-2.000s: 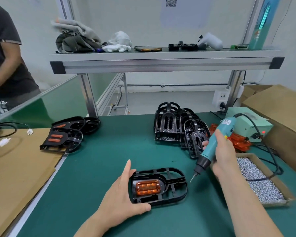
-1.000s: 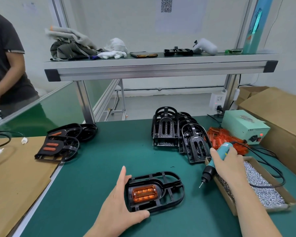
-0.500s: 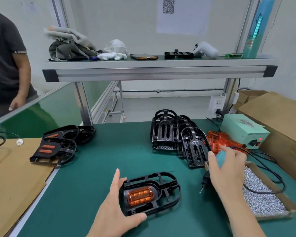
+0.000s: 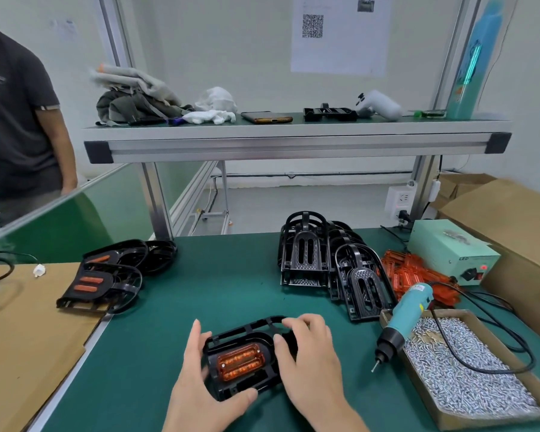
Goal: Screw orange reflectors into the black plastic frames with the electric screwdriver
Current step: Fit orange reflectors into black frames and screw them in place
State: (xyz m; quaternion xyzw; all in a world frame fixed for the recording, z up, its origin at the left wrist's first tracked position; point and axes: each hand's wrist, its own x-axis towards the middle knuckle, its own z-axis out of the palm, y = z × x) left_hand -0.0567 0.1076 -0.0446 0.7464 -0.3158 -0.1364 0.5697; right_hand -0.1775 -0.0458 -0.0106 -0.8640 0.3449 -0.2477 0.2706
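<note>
Left hand point(image 4: 197, 397) and right hand point(image 4: 312, 363) flank black frame point(image 4: 247, 333) toward worktop's point(image 4: 231, 291) near edge, fingers gripping its ends.

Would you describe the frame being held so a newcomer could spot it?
On the green bench top, look at the near edge, where the left hand and right hand grip one black frame. Unlike the stacked empty frames behind and the frames far left, it is alone, its broad orange reflector facing up.
</note>
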